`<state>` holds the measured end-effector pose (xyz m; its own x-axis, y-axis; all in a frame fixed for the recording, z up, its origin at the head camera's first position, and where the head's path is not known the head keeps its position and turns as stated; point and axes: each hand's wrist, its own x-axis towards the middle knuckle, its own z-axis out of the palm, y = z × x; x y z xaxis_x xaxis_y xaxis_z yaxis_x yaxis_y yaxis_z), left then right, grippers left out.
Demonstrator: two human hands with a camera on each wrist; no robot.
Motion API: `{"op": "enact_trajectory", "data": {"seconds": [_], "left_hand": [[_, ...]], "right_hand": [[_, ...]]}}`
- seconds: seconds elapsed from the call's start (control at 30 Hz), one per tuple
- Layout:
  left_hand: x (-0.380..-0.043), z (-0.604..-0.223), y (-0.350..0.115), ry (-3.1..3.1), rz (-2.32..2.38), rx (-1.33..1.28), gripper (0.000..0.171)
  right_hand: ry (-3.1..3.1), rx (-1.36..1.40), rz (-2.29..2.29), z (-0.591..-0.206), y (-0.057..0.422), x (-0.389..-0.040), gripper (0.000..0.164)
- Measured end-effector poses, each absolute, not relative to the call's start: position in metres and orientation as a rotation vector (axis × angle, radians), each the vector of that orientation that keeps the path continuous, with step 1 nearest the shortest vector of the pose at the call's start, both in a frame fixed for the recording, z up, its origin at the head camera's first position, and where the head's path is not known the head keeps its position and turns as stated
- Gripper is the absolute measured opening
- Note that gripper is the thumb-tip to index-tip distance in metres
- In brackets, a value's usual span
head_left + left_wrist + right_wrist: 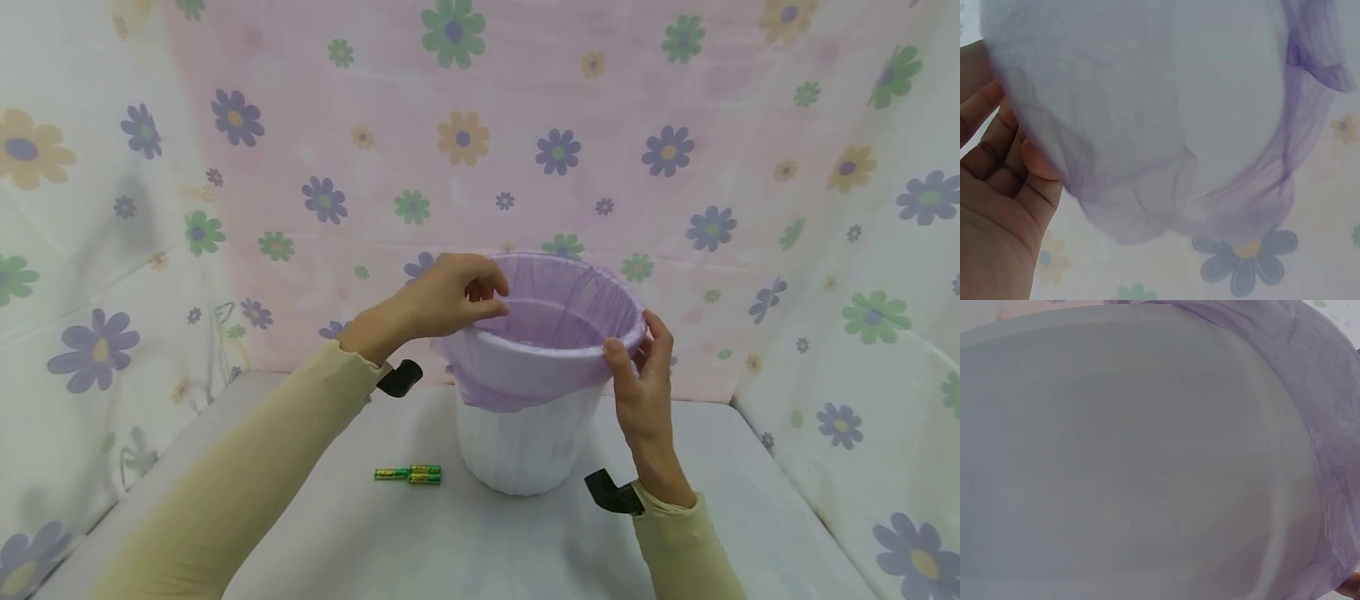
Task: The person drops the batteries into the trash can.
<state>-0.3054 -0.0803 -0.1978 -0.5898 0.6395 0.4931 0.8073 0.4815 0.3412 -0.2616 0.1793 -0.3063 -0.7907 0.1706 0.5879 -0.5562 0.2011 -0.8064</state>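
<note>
A white trash can (517, 450) stands upright, lined with a thin purple trash bag (540, 371) folded down over its rim. My left hand (450, 292) is at the left rim, fingers loosely bent and thumb apart from them, over the opening. In the left wrist view, the fingers (997, 150) lie along the edge of the hanging bag. On the right side, my right hand (647, 400) holds the bag-covered rim between thumb and fingers. The right wrist view is mostly filled by the can's white wall, with the bag along its side.
Three green batteries (408, 474) lie on the white tabletop (337, 533), left of the can. A pink flowered backdrop (300, 167) rises behind, with white flowered sheets at both sides.
</note>
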Motion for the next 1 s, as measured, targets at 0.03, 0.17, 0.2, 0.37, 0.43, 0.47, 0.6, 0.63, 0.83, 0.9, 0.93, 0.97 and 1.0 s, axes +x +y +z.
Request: {"op": "enact_trajectory", "data": {"seconds": [0.03,0.17,0.2,0.37,0.43,0.47,0.6,0.63,0.83,0.9,0.93,0.97,1.0], "left_hand": [[-0.304,-0.199,-0.084,-2.415,-0.797,-1.232,0.012],[-0.294,-0.204,-0.099,-2.385,-0.756,-1.212,0.01],[-0.292,-0.205,-0.103,-2.375,-0.749,-1.203,0.011],[-0.283,-0.218,-0.123,-2.294,-0.746,-1.166,0.012],[-0.28,-0.225,-0.131,-2.267,-0.749,-1.16,0.012],[-0.279,-0.228,-0.134,-2.26,-0.748,-1.156,0.012],[-0.273,-0.245,-0.147,-2.271,-0.757,-1.137,0.011],[-0.272,-0.25,-0.149,-2.281,-0.76,-1.134,0.011],[-0.266,-0.284,-0.153,-2.337,-0.765,-1.147,0.013],[-0.264,-0.297,-0.153,-2.369,-0.768,-1.15,0.014],[-0.263,-0.303,-0.152,-2.39,-0.771,-1.15,0.014],[-0.263,-0.308,-0.152,-2.416,-0.774,-1.145,0.015],[-0.262,-0.314,-0.152,-2.441,-0.77,-1.139,0.015]], "right_hand": [[-1.912,0.354,1.641,-0.307,0.179,-0.261,0.061],[-1.914,0.35,1.642,-0.308,0.18,-0.261,0.061],[-1.914,0.35,1.642,-0.308,0.18,-0.261,0.061],[-1.911,0.359,1.651,-0.307,0.18,-0.261,0.062],[-1.906,0.362,1.653,-0.306,0.179,-0.261,0.062],[-1.904,0.362,1.654,-0.305,0.179,-0.261,0.062],[-1.901,0.357,1.661,-0.305,0.179,-0.261,0.062],[-1.902,0.356,1.661,-0.305,0.178,-0.261,0.062],[-1.914,0.346,1.644,-0.306,0.179,-0.261,0.061],[-1.912,0.348,1.643,-0.306,0.179,-0.261,0.061],[-1.909,0.349,1.645,-0.306,0.179,-0.261,0.061],[-1.908,0.349,1.647,-0.306,0.179,-0.261,0.061],[-1.907,0.35,1.647,-0.306,0.179,-0.261,0.061]]}}
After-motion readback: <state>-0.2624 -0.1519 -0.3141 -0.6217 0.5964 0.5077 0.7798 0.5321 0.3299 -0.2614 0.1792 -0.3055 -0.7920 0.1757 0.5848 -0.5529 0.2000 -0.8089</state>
